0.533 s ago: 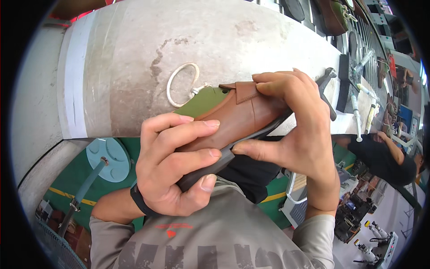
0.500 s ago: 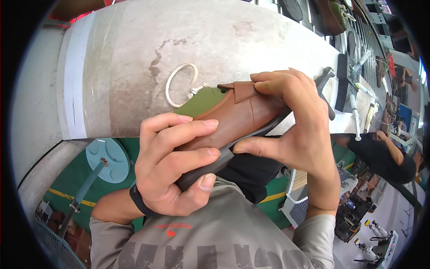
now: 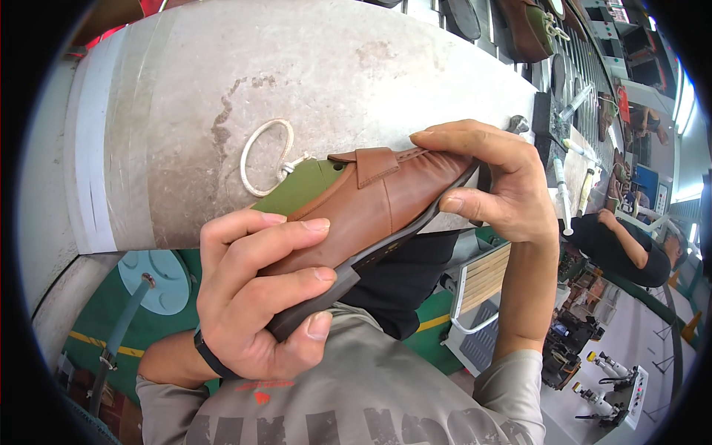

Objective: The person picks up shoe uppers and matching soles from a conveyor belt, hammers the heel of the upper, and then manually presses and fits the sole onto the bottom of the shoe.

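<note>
A brown leather loafer (image 3: pixel 348 215) with a dark sole (image 3: pixel 389 248) is held at a slant in front of me, over the bench's near edge. Inside its opening sits a green shoe last (image 3: pixel 304 189), and a knotted white cord loop (image 3: pixel 249 152) comes out of the last. My left hand (image 3: pixel 256 289) wraps the heel end, fingers on the upper and thumb by the heel block. At the toe end, my right hand (image 3: pixel 512 189) pinches the shoe, fingertips on top and thumb against the sole edge.
The pale, stained worktop (image 3: pixel 311 81) stretches beyond the shoe. On the right, a metal tool head (image 3: pixel 518 124) and white-handled brushes or tubes (image 3: pixel 561 194) lie near a roller rack bearing another brown shoe (image 3: pixel 523 33). A blue round stool (image 3: pixel 159 285) stands lower left; a person (image 3: pixel 623 241) is far right.
My right hand has slid toward the toe, its thumb moving along the sole edge, uncovering more of the side and strap. The shoe and left hand appear shifted slightly left and down.
</note>
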The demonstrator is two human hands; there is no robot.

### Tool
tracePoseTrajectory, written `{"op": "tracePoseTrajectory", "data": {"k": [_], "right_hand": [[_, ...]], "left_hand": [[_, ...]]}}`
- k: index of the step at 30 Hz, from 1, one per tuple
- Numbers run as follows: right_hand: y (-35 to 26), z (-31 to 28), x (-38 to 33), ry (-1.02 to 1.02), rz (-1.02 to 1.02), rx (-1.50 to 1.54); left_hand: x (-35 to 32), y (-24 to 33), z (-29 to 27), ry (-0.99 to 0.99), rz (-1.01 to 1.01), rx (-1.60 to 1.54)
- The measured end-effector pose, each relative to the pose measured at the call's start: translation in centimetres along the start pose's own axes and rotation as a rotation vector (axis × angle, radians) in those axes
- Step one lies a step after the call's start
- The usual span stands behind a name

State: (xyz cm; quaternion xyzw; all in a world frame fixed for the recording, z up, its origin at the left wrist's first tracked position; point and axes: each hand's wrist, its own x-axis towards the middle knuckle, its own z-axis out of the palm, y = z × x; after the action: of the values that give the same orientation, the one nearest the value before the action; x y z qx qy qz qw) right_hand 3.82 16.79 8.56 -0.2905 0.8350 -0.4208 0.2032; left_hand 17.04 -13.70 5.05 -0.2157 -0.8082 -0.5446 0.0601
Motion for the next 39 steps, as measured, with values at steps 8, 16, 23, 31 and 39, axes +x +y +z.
{"op": "tracePoseTrajectory", "data": {"k": [8,16,23,31,39], "right_hand": [[-1.2,1.4,0.8,0.056,-0.084,-0.204],[-3.7,3.2,2.0,0.105,-0.205,-0.431],[-5.3,6.1,0.4,0.029,0.224,-0.078],[-2.1,20.7,-11.1,0.295,0.350,1.207],[-3.3,14.2,-13.8,0.437,0.394,1.046]], "left_hand": [[0.1,0.0,-0.1,-0.025,-0.016,-0.009],[0.3,0.2,-0.5,-0.036,-0.004,0.019],[5.7,-0.3,-2.7,0.232,-0.360,-0.585],[7.8,-1.9,2.6,-0.194,-0.337,-0.340],[7.0,1.4,7.4,-0.469,-0.210,-0.002]]}}
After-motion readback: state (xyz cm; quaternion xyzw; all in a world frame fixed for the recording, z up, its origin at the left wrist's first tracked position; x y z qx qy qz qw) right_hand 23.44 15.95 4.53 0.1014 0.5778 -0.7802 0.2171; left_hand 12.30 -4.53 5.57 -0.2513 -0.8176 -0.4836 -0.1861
